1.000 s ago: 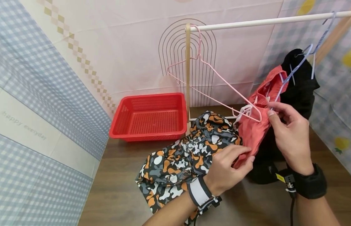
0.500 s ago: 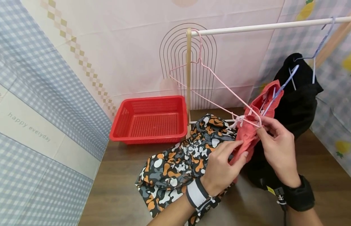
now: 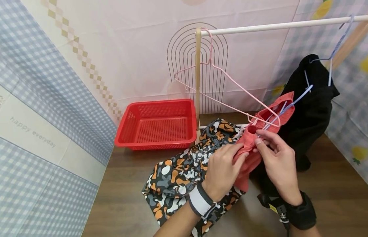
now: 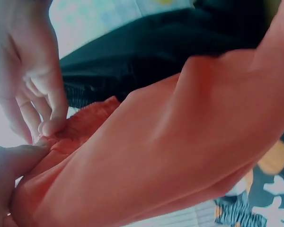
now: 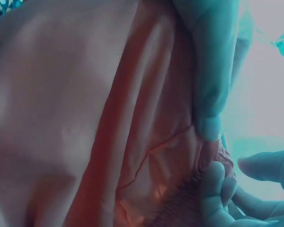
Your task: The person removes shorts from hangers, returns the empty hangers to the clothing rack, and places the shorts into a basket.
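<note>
Coral elastic-waisted shorts [image 3: 252, 164] with a white drawstring hang between both hands, in front of the rack. A blue hanger [image 3: 300, 96] runs into their gathered waistband, its lower end hidden by cloth and fingers. My left hand [image 3: 221, 169] pinches the near side of the waistband between thumb and fingers. Close beside it, my right hand [image 3: 278, 161] pinches the waistband edge where the hanger goes in. Coral cloth [image 4: 170, 137] fills much of the left wrist view. In the right wrist view, fingertips meet at the ruffled waistband [image 5: 180, 201].
A pink hanger [image 3: 240, 86] hangs from the white rack bar [image 3: 261, 28], its corner overlapping the shorts. Black clothing [image 3: 312, 121] hangs at the right. A camouflage-patterned garment [image 3: 175, 177] lies on the wooden surface [image 3: 118, 197], below a red basket [image 3: 155, 144].
Both hands have moved left, carrying the shorts and blue hanger lower and away from the black clothing. My right hand has come closer to my left along the waistband.
</note>
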A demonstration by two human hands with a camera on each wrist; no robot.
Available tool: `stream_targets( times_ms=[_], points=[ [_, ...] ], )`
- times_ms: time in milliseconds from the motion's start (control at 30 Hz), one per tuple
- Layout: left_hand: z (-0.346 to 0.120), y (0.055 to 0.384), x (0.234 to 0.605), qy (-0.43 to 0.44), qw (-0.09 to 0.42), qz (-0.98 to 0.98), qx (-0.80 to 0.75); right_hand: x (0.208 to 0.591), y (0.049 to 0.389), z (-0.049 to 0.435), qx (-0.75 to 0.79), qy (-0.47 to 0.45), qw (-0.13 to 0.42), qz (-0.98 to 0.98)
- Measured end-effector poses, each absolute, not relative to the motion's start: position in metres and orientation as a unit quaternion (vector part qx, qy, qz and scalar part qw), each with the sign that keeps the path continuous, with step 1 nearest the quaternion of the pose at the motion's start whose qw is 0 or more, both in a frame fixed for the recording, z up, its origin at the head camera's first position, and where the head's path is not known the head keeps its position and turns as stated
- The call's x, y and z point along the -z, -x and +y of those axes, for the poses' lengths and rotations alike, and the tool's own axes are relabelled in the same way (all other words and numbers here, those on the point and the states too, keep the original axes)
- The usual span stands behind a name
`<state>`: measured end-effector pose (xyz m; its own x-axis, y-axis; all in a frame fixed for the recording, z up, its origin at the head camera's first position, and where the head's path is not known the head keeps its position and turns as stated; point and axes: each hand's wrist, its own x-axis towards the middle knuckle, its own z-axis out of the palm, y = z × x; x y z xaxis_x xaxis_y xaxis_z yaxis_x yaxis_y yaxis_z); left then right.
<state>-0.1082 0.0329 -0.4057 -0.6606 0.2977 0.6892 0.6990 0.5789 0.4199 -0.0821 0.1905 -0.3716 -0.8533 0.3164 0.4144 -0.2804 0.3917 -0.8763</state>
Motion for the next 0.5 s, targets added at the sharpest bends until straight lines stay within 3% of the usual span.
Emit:
stream_targets(
  times_ms=[300,500],
  points=[
    [0.017,0.106,0.403,0.289,0.306,-0.862,0.283,0.378,0.077,0.175,-0.564,-0.036,0.244,-0.788],
    [0.010,0.110,0.402,0.293,0.378,-0.851,0.218,0.377,0.076,0.170,-0.555,-0.053,0.238,-0.795]
  ],
)
